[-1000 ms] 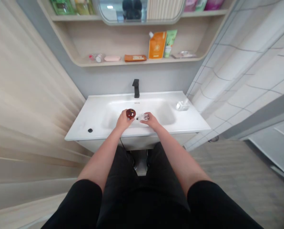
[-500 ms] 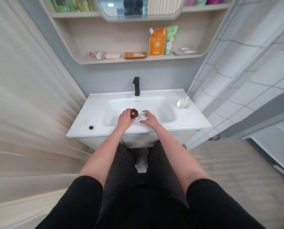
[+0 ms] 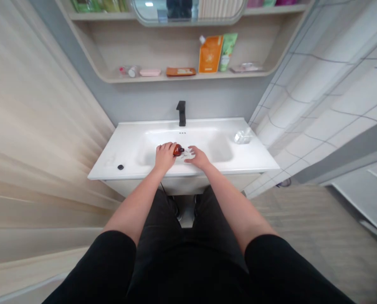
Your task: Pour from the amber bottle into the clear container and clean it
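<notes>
My left hand [image 3: 165,157] is closed around a brown-red bottle [image 3: 177,150], tilted nearly flat with its dark neck pointing right. My right hand [image 3: 198,157] curves its fingers around a clear, shiny container [image 3: 187,153], whose exact kind I cannot make out. The bottle's neck is at the left side of this container; I cannot tell whether they touch. Both hands are above the front part of the white sink [image 3: 218,141]. A small black cap [image 3: 120,167] lies on the counter to the left.
A black faucet [image 3: 181,113] stands behind the basin. On the counter's right is a clear box-like object [image 3: 243,137]. The shelf [image 3: 112,78] above holds an orange pouch [image 3: 210,55], a green tube [image 3: 227,52] and several small items. A curtain [image 3: 33,126] hangs at left.
The bottle has tipped further over in my left hand, so its neck now points right toward the clear container. My right hand has stayed nearly where it was.
</notes>
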Motion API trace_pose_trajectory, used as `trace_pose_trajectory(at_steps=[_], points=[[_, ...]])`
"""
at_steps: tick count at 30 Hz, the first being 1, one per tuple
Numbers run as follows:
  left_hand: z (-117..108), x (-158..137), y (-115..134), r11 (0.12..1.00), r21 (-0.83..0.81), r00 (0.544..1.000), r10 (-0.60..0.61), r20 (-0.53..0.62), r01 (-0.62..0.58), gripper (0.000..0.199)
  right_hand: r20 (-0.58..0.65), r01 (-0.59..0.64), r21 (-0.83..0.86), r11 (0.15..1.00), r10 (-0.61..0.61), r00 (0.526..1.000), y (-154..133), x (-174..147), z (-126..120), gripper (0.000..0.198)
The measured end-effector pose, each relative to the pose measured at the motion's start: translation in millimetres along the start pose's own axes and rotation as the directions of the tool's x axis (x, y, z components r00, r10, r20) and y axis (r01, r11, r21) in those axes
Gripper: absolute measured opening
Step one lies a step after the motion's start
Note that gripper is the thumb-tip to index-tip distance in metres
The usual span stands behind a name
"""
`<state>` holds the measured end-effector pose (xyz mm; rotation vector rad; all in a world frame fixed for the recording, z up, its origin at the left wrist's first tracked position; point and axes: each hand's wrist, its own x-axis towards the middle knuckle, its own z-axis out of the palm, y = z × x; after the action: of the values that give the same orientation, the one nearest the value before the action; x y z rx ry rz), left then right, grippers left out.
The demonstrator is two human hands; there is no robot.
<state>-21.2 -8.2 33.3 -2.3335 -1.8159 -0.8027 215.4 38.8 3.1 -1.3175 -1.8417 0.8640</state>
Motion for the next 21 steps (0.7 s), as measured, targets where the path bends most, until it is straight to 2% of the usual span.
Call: trace_pose_trajectory(at_steps=[21], points=[[-7.8, -0.6, 4.6, 0.999, -0.016, 0.998, 0.037, -0.052, -0.037, 0.066, 0.016, -0.026, -0.002, 1.000, 0.026, 1.000, 1.4, 1.7, 0.1, 0.082]])
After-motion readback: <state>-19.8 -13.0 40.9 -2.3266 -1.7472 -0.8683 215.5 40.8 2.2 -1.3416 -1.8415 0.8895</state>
